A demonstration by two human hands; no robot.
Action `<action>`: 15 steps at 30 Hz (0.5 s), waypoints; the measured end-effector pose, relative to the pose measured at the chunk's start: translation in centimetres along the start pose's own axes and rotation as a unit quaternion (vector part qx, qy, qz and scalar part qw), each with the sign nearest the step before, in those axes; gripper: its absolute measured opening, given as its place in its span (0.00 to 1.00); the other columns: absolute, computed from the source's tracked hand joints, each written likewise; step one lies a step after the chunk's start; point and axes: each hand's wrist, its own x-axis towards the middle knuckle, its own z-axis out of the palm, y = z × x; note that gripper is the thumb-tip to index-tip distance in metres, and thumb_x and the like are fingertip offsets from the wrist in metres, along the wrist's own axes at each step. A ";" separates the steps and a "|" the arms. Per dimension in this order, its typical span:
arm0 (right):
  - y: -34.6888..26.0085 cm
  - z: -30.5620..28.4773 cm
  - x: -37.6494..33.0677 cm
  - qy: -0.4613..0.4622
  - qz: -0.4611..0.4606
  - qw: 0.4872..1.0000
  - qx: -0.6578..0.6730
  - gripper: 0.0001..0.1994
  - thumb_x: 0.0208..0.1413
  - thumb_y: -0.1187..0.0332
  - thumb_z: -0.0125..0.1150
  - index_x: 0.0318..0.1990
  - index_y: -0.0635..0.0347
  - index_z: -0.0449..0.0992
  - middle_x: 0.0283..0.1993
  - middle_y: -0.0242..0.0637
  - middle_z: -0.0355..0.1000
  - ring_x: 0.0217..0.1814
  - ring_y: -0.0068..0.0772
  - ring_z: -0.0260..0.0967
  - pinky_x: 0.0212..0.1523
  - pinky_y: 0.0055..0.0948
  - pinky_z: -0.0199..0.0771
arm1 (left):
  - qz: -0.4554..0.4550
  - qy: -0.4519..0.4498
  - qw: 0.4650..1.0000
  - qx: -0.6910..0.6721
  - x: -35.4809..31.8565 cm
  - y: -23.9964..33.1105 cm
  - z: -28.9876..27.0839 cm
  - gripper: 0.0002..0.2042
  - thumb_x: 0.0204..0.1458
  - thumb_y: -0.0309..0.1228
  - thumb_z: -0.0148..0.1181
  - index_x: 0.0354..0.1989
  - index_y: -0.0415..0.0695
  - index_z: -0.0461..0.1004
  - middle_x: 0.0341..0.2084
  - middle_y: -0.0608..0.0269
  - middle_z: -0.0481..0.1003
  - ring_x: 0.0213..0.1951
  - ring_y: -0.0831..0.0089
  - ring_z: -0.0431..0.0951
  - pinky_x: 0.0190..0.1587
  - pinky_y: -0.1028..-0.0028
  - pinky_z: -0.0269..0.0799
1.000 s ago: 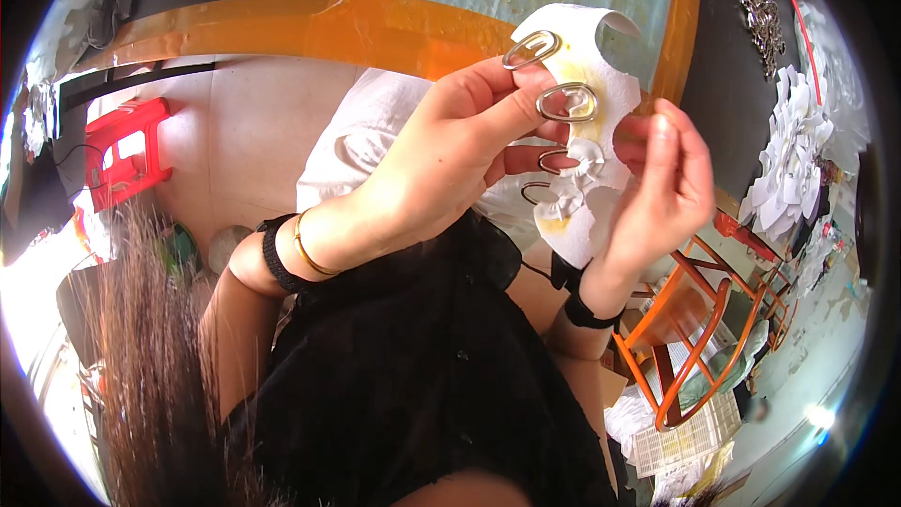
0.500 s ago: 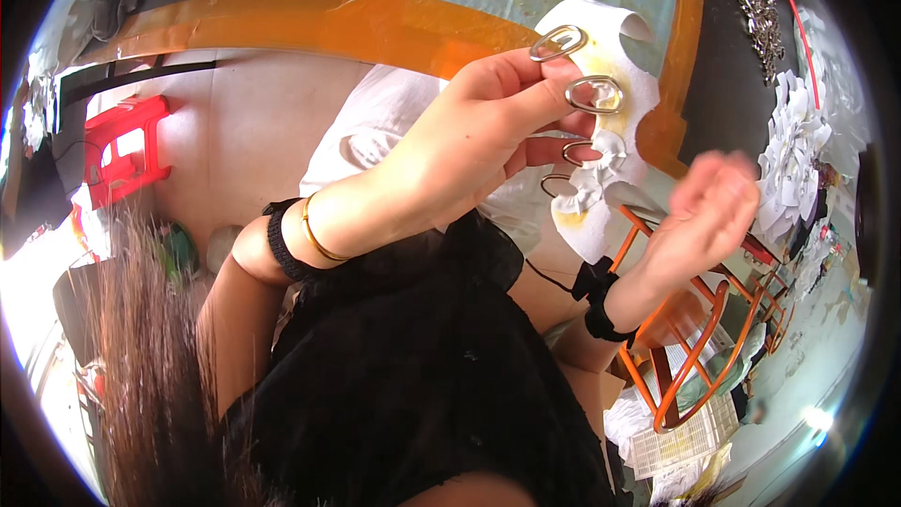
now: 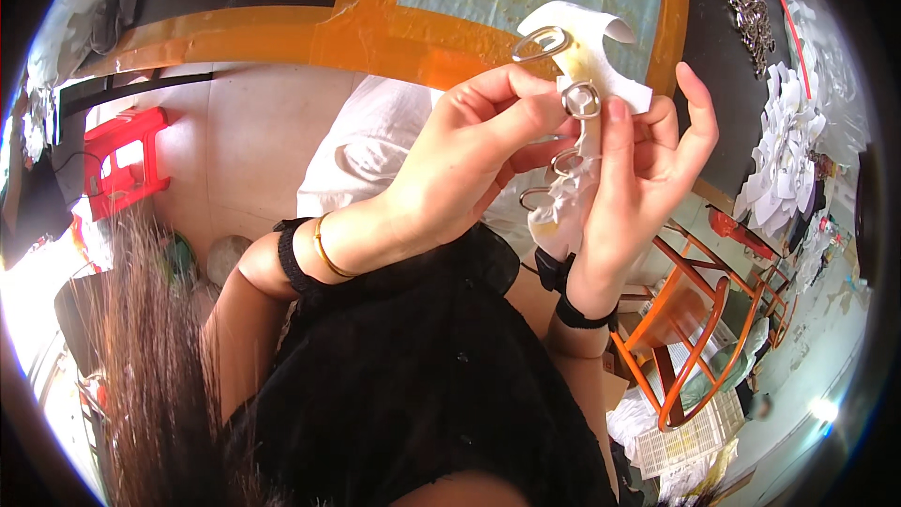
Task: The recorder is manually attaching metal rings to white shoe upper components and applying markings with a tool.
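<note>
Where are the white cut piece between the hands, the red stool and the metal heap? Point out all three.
White cut piece (image 3: 591,63): head view, on its upper part, below the curled end.
Red stool (image 3: 154,145): head view, on its frame's right side.
Metal heap (image 3: 741,6): head view, on its middle.

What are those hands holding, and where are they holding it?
A white cut-out piece with oval metal rings. The left hand pinches its left edge beside a ring; the right hand holds its right side, thumb in front.
</note>
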 end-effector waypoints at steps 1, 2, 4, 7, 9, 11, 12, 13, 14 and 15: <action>0.1 0.0 -0.1 -0.026 -0.013 1.000 0.006 0.24 0.55 0.79 0.52 0.58 0.60 0.54 0.35 0.35 0.69 0.36 0.19 0.66 0.37 0.17 0.66 | 0.001 -0.001 1.000 0.001 0.0 0.1 0.0 0.08 0.55 0.30 0.53 0.39 0.39 0.70 0.37 0.67 0.72 0.39 0.80 0.73 0.43 0.77 0.72; 0.5 -0.3 -0.1 -0.012 -0.033 0.998 -0.051 0.25 0.54 0.80 0.53 0.59 0.60 0.53 0.35 0.35 0.69 0.33 0.17 0.66 0.35 0.16 0.65 | -0.002 -0.003 1.000 -0.024 0.0 0.3 -0.1 0.08 0.55 0.31 0.54 0.39 0.40 0.70 0.36 0.68 0.72 0.39 0.80 0.73 0.43 0.78 0.72; 0.9 -0.2 0.0 -0.005 -0.036 0.998 -0.046 0.25 0.52 0.81 0.55 0.58 0.61 0.55 0.34 0.35 0.68 0.30 0.17 0.66 0.32 0.14 0.65 | -0.017 -0.001 0.998 -0.068 0.0 1.0 -0.1 0.07 0.56 0.32 0.51 0.37 0.42 0.71 0.36 0.66 0.74 0.39 0.76 0.74 0.44 0.74 0.71; 0.5 -0.3 0.0 -0.009 -0.033 0.998 -0.056 0.24 0.51 0.81 0.57 0.55 0.63 0.58 0.36 0.37 0.67 0.30 0.18 0.66 0.31 0.14 0.66 | -0.002 0.011 0.998 0.055 -0.4 0.8 0.2 0.08 0.56 0.33 0.52 0.36 0.42 0.72 0.36 0.65 0.74 0.39 0.76 0.74 0.45 0.74 0.71; 0.2 -0.7 0.2 -0.016 -0.024 0.997 -0.077 0.22 0.52 0.80 0.56 0.54 0.64 0.60 0.39 0.38 0.67 0.32 0.20 0.66 0.33 0.16 0.66 | -0.003 0.012 0.999 0.052 -0.3 0.9 0.2 0.08 0.56 0.34 0.53 0.34 0.42 0.72 0.36 0.65 0.74 0.39 0.78 0.73 0.46 0.74 0.70; 0.0 -1.8 0.6 0.057 -0.061 0.987 -0.137 0.17 0.53 0.79 0.55 0.52 0.64 0.63 0.45 0.41 0.65 0.38 0.23 0.65 0.38 0.21 0.66 | 0.003 0.027 0.998 0.061 -0.1 0.7 0.1 0.07 0.55 0.33 0.54 0.33 0.42 0.72 0.36 0.65 0.74 0.40 0.79 0.73 0.46 0.75 0.70; 0.2 -3.0 0.6 0.069 -0.129 0.965 -0.219 0.15 0.55 0.77 0.53 0.50 0.64 0.65 0.49 0.41 0.62 0.43 0.26 0.63 0.41 0.25 0.64 | 0.004 0.027 0.998 0.061 0.0 0.6 0.0 0.07 0.55 0.33 0.54 0.33 0.42 0.72 0.36 0.65 0.74 0.40 0.79 0.73 0.46 0.75 0.70; 0.2 -3.3 0.6 0.110 -0.189 0.948 -0.231 0.13 0.51 0.79 0.56 0.45 0.64 0.71 0.43 0.39 0.66 0.39 0.27 0.65 0.39 0.26 0.66 | 0.018 0.036 0.997 0.067 0.2 0.4 -0.1 0.08 0.54 0.33 0.56 0.34 0.40 0.73 0.34 0.65 0.75 0.36 0.81 0.74 0.44 0.78 0.71; -0.6 -3.1 0.4 0.060 -0.208 0.939 -0.268 0.11 0.48 0.79 0.59 0.42 0.63 0.73 0.38 0.36 0.67 0.36 0.28 0.65 0.37 0.27 0.66 | 0.029 0.043 0.996 0.074 0.4 0.2 -0.2 0.10 0.53 0.33 0.59 0.36 0.38 0.74 0.31 0.66 0.76 0.33 0.83 0.74 0.41 0.81 0.71; -1.7 -2.4 0.3 0.008 -0.225 0.926 -0.303 0.10 0.45 0.79 0.63 0.38 0.63 0.75 0.34 0.34 0.69 0.34 0.28 0.65 0.35 0.27 0.66 | 0.028 0.045 0.996 0.074 0.4 0.1 -0.3 0.10 0.53 0.33 0.59 0.36 0.38 0.74 0.31 0.66 0.76 0.33 0.83 0.74 0.41 0.81 0.71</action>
